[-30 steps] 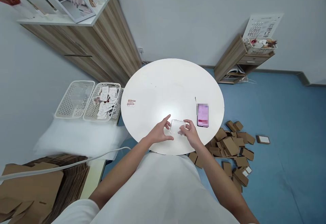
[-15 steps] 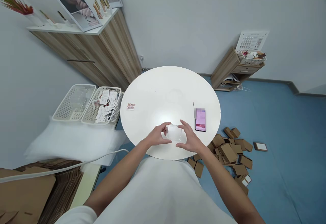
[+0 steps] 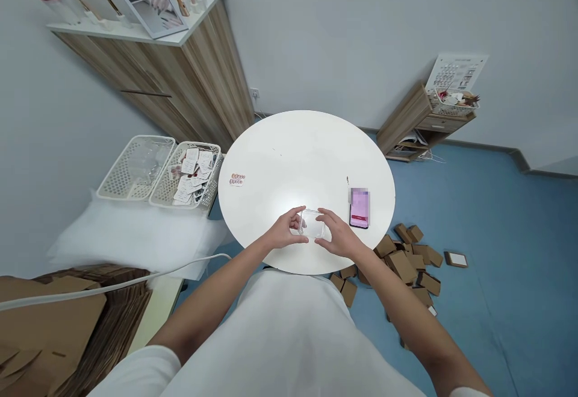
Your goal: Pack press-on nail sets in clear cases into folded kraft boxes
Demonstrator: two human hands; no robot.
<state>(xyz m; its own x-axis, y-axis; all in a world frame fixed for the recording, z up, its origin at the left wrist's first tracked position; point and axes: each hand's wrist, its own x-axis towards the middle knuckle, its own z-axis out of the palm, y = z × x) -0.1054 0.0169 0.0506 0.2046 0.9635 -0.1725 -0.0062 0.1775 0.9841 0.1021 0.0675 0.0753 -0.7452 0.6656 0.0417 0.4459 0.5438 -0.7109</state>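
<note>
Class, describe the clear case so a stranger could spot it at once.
Start at the big white table. Near the edge closest to the wearer, the left hand and right hand hold the clear case between them. It is colourless and see-through, unlike the pink-screened phone to its right.

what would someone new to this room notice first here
Probably the white table in the middle, where the left hand and right hand are on either side of a clear plastic box. A pink-screened phone lies on the table, to their right. Brown cardboard boxes lie piled on the blue floor, right of the table.
</note>
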